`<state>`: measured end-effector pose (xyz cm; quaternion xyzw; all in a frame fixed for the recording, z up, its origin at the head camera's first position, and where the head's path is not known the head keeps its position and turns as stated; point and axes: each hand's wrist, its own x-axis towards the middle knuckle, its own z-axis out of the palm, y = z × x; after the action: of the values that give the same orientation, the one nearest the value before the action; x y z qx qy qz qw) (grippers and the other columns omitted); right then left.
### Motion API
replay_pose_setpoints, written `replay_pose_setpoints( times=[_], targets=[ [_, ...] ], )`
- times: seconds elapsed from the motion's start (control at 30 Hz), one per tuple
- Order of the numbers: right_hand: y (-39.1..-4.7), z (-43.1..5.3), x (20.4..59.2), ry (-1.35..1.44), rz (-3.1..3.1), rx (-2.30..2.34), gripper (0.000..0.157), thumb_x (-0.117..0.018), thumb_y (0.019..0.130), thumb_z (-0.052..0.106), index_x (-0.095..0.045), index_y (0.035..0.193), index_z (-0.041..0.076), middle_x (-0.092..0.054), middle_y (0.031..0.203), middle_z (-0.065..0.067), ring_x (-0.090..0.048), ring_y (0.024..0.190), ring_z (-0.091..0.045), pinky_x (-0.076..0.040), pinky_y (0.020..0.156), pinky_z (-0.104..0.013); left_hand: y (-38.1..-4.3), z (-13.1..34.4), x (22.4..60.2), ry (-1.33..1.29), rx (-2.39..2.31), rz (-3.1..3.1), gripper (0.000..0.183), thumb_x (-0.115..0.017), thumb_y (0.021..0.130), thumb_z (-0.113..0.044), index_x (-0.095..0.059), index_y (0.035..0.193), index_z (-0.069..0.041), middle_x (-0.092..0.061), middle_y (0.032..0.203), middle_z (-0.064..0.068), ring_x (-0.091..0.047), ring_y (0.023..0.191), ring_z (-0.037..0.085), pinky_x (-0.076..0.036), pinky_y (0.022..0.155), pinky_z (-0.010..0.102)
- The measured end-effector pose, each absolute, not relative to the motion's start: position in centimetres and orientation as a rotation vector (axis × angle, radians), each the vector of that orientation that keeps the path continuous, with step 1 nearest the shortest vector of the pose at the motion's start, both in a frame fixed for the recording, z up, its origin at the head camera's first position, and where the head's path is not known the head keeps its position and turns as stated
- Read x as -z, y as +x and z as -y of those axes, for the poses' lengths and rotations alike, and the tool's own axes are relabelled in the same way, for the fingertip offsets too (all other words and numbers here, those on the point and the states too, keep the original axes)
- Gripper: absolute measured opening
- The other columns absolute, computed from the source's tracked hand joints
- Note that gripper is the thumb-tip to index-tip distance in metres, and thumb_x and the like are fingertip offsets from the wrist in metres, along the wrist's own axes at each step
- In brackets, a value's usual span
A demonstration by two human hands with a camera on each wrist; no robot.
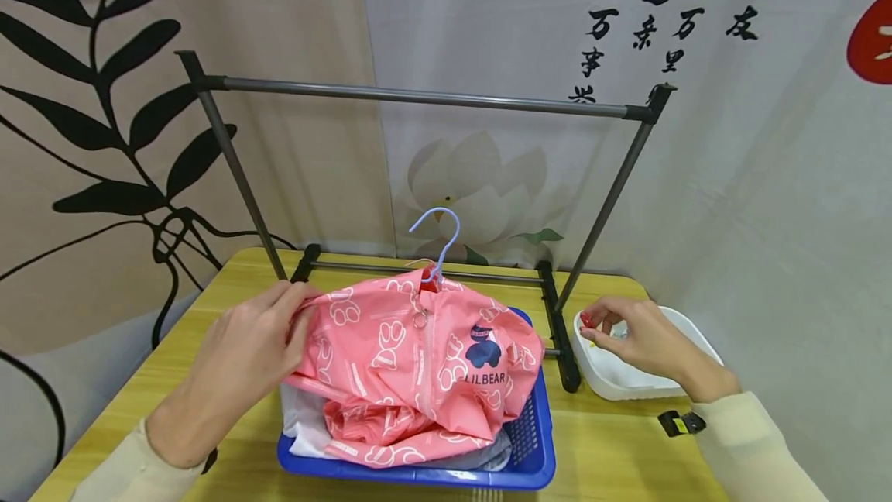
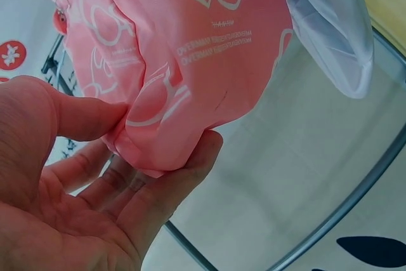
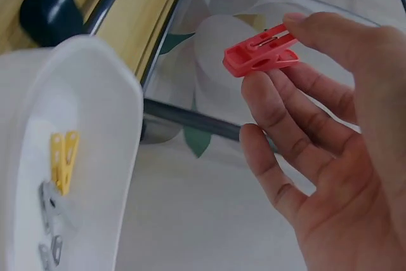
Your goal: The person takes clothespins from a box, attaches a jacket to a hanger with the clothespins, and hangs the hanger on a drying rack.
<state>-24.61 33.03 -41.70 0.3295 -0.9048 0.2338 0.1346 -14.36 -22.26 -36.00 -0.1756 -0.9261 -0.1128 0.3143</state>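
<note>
Pink jacket [image 1: 390, 359] lies heaped on the blue basket [image 1: 538, 444] in the head view, with the hook of a pale hanger [image 1: 456, 229] rising from its collar, free of the upper bar of the metal rack [image 1: 425, 97] behind it. The left hand [image 1: 240, 355] pinches the jacket near one shoulder, while the right hand [image 1: 641, 335], over the white tray [image 1: 623, 383] on the desk [image 1: 606, 448], pinches a red clip [image 1: 586, 321]. With the hook hanging on nothing, a hard pull on that shoulder could, I judge, skew the hanger or drag it out of the collar. In the left wrist view the grip is thumb against fingers on a fold of pink cloth, a white cloth [image 2: 330, 36] hanging beside it; the fabric looks smooth, so a pinch on so small a fold may slide off under the garment's weight. From the right wrist, the grip holds the red clip between thumb and fingertips, clear of the tray, where a yellow clip [image 3: 62, 164] and some grey clips [image 3: 52, 207] lie. Held only by the tips, it could twist or spring away if the squeeze goes off-centre, dropping into the tray or onto the desk.
</note>
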Motion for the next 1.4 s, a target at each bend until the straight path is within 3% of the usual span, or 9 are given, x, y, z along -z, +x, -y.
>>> replay_pose_setpoints(
  times=[0.17, 0.43, 0.67, 0.93, 1.07, 1.4],
  targets=[
    [-24.0, -32.0, 41.2, 1.004, 2.551, -0.702, 0.019, -0.094, 0.097, 0.009, -0.085, 0.113, 0.014, -0.084, 0.101, 0.011, -0.071, 0.085, 0.006, -0.061, 0.076, -0.021, -14.3, 22.3, 36.1, -0.456, 0.298, 2.455, 0.032, -0.094, 0.092, 0.0, -0.08, 0.12, -0.007, -0.081, 0.1, 0.013, -0.066, 0.064, 0.016, -0.059, 0.052, 0.034],
    [-23.2, -30.6, 40.0, 1.042, 2.493, -0.7, 0.036, -0.094, 0.095, 0.005, -0.083, 0.129, 0.013, -0.083, 0.098, 0.015, -0.071, 0.085, 0.005, -0.056, 0.075, -0.021, -14.2, 22.3, 35.8, -0.454, 0.302, 2.462, 0.032, -0.093, 0.092, 0.0, -0.08, 0.12, -0.006, -0.081, 0.103, 0.015, -0.069, 0.066, 0.019, -0.064, 0.055, 0.039],
    [-22.6, -29.7, 39.2, 1.06, 2.429, -0.701, 0.039, -0.098, 0.089, 0.004, -0.084, 0.124, 0.015, -0.083, 0.099, 0.015, -0.071, 0.085, 0.005, -0.055, 0.081, -0.017, -14.2, 22.3, 35.8, -0.457, 0.31, 2.464, 0.032, -0.094, 0.092, 0.001, -0.081, 0.12, -0.006, -0.081, 0.102, 0.015, -0.071, 0.067, 0.021, -0.064, 0.056, 0.04],
    [-22.0, -29.0, 38.4, 1.046, 2.395, -0.704, 0.042, -0.1, 0.087, 0.007, -0.084, 0.124, 0.018, -0.083, 0.1, 0.017, -0.073, 0.087, 0.002, -0.059, 0.082, -0.025, -14.2, 22.4, 35.8, -0.467, 0.302, 2.452, 0.034, -0.095, 0.091, 0.002, -0.081, 0.121, -0.006, -0.08, 0.102, 0.014, -0.073, 0.069, 0.024, -0.066, 0.058, 0.043],
    [-22.1, -28.6, 38.3, 1.049, 2.385, -0.701, 0.042, -0.1, 0.087, 0.005, -0.084, 0.123, 0.017, -0.084, 0.098, 0.017, -0.075, 0.087, 0.001, -0.062, 0.086, -0.029, -14.2, 22.4, 35.7, -0.467, 0.307, 2.483, 0.035, -0.092, 0.092, 0.002, -0.081, 0.124, -0.005, -0.078, 0.104, 0.014, -0.071, 0.07, 0.022, -0.065, 0.058, 0.039],
    [-22.4, -27.0, 38.0, 1.037, 2.348, -0.765, 0.037, -0.096, 0.09, 0.005, -0.082, 0.124, 0.013, -0.086, 0.101, 0.012, -0.081, 0.091, -0.006, -0.057, 0.094, -0.01, -14.3, 22.6, 35.8, -0.482, 0.322, 2.481, 0.033, -0.088, 0.092, 0.002, -0.081, 0.124, 0.0, -0.078, 0.106, 0.015, -0.066, 0.068, 0.017, -0.061, 0.056, 0.032]
  ],
)
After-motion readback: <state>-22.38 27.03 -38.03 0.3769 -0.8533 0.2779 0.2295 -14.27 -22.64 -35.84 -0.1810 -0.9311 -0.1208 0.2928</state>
